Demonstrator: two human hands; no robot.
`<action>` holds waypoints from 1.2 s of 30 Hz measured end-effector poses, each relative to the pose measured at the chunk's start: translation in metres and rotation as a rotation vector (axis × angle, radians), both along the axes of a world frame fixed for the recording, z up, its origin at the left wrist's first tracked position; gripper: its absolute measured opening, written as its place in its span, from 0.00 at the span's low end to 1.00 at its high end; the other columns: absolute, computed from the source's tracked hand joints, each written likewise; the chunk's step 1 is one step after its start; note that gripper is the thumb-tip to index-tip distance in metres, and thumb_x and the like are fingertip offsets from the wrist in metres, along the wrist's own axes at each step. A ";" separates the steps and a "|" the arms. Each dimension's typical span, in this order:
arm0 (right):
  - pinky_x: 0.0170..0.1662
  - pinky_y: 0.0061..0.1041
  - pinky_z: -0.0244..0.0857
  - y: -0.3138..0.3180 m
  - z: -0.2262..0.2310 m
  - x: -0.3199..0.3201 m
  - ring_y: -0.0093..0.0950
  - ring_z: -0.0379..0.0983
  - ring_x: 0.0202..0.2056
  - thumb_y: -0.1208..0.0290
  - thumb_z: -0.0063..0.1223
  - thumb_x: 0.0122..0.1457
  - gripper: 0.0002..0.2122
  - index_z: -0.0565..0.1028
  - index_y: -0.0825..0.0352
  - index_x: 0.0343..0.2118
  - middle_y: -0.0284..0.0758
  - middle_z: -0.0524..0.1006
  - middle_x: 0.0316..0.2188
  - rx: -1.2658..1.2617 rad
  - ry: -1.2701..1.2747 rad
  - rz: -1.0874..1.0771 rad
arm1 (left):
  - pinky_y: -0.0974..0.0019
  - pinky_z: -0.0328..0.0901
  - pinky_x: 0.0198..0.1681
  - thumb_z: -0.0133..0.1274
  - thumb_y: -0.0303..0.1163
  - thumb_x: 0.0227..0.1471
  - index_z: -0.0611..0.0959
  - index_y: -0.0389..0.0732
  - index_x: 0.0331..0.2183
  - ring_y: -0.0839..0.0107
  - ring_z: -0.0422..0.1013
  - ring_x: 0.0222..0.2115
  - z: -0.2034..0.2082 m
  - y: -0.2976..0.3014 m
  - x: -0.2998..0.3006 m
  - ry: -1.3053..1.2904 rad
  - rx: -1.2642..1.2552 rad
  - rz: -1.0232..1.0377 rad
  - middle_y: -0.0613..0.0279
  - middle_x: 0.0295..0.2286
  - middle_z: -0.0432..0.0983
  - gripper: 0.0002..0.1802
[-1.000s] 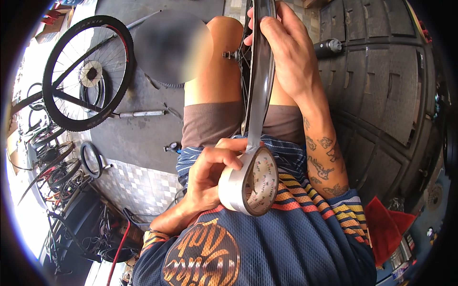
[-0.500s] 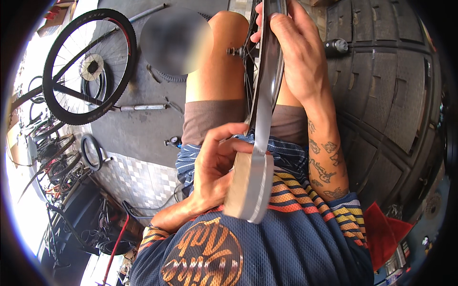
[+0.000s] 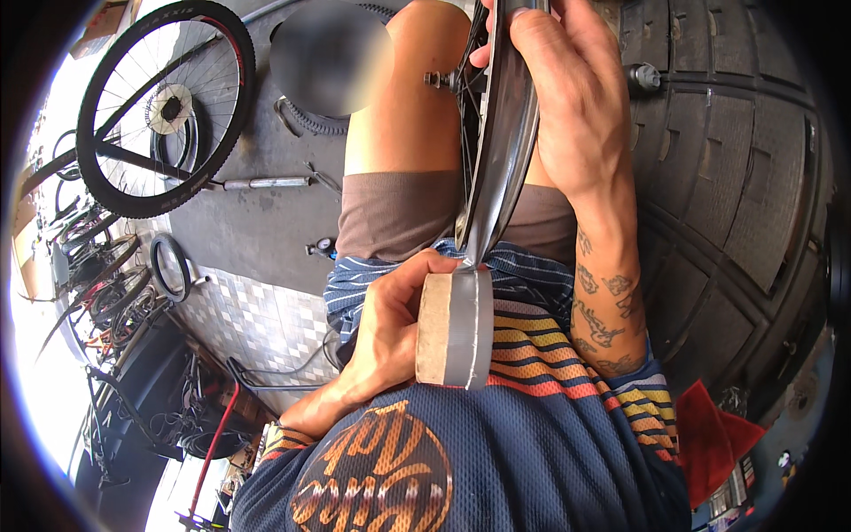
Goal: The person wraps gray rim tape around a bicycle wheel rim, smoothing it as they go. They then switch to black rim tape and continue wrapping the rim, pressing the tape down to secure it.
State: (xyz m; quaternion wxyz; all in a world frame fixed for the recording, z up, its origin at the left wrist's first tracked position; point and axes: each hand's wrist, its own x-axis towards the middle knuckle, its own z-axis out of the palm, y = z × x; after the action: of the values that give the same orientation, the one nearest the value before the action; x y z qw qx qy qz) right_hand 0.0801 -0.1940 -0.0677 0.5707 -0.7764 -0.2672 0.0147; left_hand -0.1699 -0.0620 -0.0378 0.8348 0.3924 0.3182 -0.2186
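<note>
A bare bicycle wheel rim [image 3: 501, 151] stands edge-on between my knees, with its spokes and hub [image 3: 441, 80] on the left side. My right hand [image 3: 576, 97] is closed around the far part of the rim, thumb over its channel. My left hand [image 3: 390, 310] grips a roll of grey tape [image 3: 470, 328] by its inner side; the fingers inside the core are hidden. From the roll, a short twisted strip of tape runs up into the rim's near end, where my left index finger is close to the rim edge.
A wheel with a black tyre [image 3: 235, 168] is at the upper left beside a grey tube [image 3: 266, 183]. A loose tyre [image 3: 168, 266] and several bicycles [image 3: 102, 279] lie farther left. Dark panelled drawers [image 3: 700, 177] line the right. A red cloth [image 3: 718, 434] hangs at the lower right.
The tape roll has come up and slightly left, closer to the rim. The free strip between roll and rim is shorter and now narrows in a twist. Both hands keep their hold.
</note>
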 end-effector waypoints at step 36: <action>0.42 0.45 0.65 0.041 -0.036 0.107 0.44 0.74 0.34 0.53 0.42 0.77 0.23 0.73 0.72 0.34 0.50 0.73 0.28 -0.236 -0.046 -0.076 | 0.42 0.60 0.75 0.66 0.33 0.61 0.91 0.51 0.56 0.57 0.78 0.62 0.015 0.024 0.018 -1.257 1.277 -0.420 0.58 0.58 0.84 0.22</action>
State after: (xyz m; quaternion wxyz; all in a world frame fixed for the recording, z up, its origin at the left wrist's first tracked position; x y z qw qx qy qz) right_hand 0.1874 -0.1531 -0.1033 0.4691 -0.8478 -0.2470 0.0064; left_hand -0.1517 -0.0382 -0.0226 0.4223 0.8751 -0.2117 0.1051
